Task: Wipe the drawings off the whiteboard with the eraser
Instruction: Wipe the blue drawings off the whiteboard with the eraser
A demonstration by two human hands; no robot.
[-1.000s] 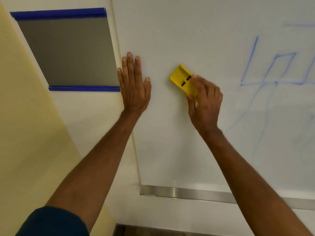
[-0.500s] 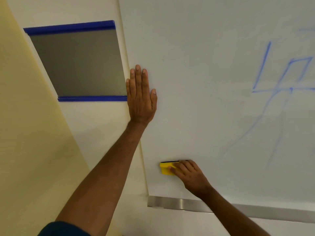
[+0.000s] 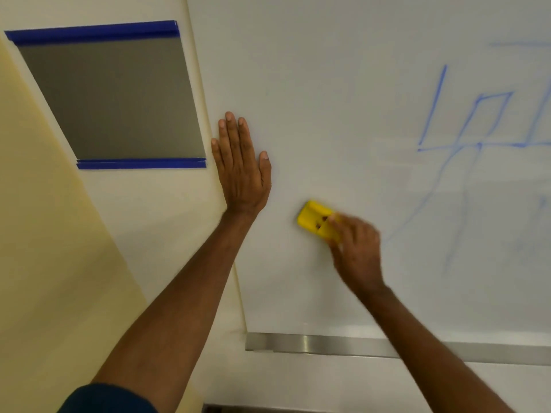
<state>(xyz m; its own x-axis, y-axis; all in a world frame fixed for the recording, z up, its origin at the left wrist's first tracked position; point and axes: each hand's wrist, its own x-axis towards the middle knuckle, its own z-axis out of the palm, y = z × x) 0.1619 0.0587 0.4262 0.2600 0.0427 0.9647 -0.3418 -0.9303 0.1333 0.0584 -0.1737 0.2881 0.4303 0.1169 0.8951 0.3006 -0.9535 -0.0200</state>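
Note:
The whiteboard [image 3: 343,84] fills the upper right of the head view. Blue line drawings [image 3: 465,138] remain on its right part, some of them faint and smeared lower down. My right hand [image 3: 356,248] is blurred with motion and presses a yellow eraser [image 3: 313,219] flat on the board, left of the drawings. My left hand [image 3: 241,165] lies flat with fingers together on the board's left edge, holding nothing.
A metal tray rail [image 3: 328,342] runs along the board's bottom edge. Left of the board, a grey panel [image 3: 113,99] with blue strips above and below hangs on the cream wall [image 3: 44,234].
My right hand swept the eraser down to near the tray rail, then back up and to the right. My left hand stayed flat on the board's edge.

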